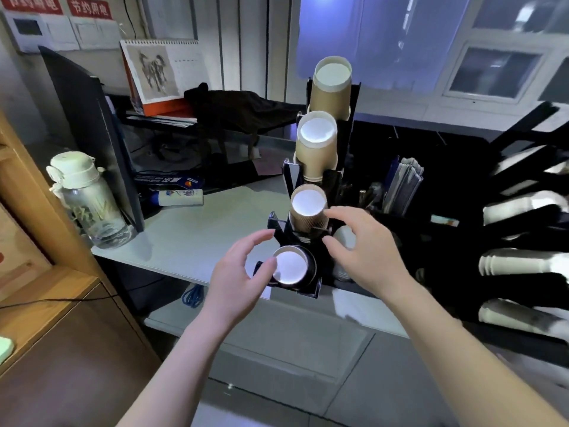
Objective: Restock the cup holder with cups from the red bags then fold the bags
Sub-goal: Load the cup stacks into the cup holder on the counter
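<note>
Along the left edge of the white counter stands a clear water bottle with a pale green lid, tucked against the dark back of a monitor, with a desk calendar propped behind, out of the working space. Toward the middle, the left hand reaches forward with fingers spread and gently curved, its thumb tip at the rim of the lowest, dark cup stack; it closes on nothing, and seems to be steadying or checking that stack. Above it rises the black stepped cup holder, whose tiers hold the stacks tilted, bases outward, likely so cups pull off easily: a ribbed brown stack, then two taller kraft stacks. Right of the holder, the right hand hovers with fingers parted and empty, a fingertip near the ribbed stack. No red bags are in view. Farther right, white cup stacks lie in another dark rack.
</note>
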The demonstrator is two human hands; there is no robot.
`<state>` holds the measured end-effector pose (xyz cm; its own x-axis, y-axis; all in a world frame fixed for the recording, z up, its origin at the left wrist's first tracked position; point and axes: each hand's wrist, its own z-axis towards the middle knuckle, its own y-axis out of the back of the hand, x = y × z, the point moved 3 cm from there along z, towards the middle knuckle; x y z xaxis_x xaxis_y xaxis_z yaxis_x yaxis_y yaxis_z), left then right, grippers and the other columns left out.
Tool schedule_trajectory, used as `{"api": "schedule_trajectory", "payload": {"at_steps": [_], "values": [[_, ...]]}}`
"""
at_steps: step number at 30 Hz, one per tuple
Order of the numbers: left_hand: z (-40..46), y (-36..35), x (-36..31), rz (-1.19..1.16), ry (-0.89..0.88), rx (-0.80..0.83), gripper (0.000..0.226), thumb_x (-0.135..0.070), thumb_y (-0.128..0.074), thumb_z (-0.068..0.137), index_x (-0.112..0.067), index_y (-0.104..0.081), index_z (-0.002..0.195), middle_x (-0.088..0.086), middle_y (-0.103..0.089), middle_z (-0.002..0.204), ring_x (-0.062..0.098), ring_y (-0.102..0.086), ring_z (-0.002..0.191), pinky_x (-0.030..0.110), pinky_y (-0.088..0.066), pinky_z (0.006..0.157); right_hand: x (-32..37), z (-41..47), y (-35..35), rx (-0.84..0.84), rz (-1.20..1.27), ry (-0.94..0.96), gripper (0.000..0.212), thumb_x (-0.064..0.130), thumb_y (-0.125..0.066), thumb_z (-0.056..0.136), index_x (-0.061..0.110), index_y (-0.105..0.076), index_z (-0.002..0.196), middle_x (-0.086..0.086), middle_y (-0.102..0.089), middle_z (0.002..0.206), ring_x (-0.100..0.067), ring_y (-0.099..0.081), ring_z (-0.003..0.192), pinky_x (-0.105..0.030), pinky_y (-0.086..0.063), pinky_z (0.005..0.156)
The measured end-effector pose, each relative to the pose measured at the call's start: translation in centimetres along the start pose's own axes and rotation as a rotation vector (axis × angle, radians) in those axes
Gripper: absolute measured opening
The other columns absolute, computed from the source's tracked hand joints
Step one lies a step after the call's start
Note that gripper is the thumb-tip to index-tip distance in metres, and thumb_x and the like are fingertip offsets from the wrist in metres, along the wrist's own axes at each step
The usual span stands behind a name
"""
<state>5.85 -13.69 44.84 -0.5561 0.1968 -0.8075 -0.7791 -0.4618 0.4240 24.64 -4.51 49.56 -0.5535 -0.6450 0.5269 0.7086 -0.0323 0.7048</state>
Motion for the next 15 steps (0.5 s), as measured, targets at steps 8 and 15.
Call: {"api": "schedule_trajectory", "payload": {"at_steps": [8,15], "values": [[-0.7,-4.8,-5.6,-0.183,-0.174,0.125,0.035,-0.029,-0.055,0.082,-0.036,-0.062,0.115,-0.028,-0.062,0.116,-0.005,-0.054,0.114,0.007,-0.037,0.093,-2.7,-8.7,4.4,-0.05,0.003,-0.251,0.032,0.014,-0.068,0.084,0.022,-0.068,0.115,0.016,-0.063,0.113,0.012,-0.051,0.104,0.001,-0.031,0.089],[-2.3,-14.2,-12.8,-0.291,-0.272,0.356,0.037,-0.02,-0.055,0.083,-0.032,-0.058,0.118,-0.031,-0.06,0.115,-0.002,-0.054,0.117,0.017,-0.041,0.099,-6.5,-16.8,14.0,-0.24,0.047,-0.396,0.026,0.018,-0.066,0.088,0.03,-0.066,0.111,0.029,-0.06,0.105,0.017,-0.05,0.105,0.0,-0.036,0.085]]}}
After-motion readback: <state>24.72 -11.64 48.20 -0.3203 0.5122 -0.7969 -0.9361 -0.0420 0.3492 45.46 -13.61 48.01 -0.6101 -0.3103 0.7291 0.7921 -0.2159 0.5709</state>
